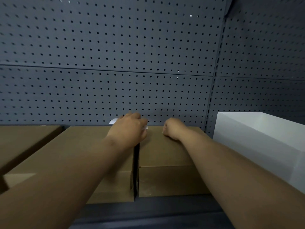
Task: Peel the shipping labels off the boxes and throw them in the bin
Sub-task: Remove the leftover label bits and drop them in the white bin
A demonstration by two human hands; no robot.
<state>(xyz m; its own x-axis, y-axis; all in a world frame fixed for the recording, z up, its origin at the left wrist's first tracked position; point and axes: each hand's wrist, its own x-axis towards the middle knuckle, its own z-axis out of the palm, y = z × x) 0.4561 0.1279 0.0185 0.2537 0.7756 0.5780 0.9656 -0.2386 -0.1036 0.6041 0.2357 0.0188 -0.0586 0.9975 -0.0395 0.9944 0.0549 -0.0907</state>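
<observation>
Three brown cardboard boxes lie side by side on a dark shelf: a left box point(24, 142), a middle box point(79, 146) and a right box point(165, 152). My left hand point(128, 128) is at the far end of the middle box, closed on a white shipping label point(113, 121) whose edges stick out on both sides of the hand. My right hand point(173, 128) rests as a fist on the top of the right box, near its far edge. A white bin point(257, 142) stands to the right of the boxes, open at the top.
A dark grey pegboard wall point(115, 63) rises directly behind the boxes, with a slotted upright point(212, 96) at right. A narrow dark gap point(136, 169) separates the middle and right boxes. The shelf's front edge point(148, 212) runs below them.
</observation>
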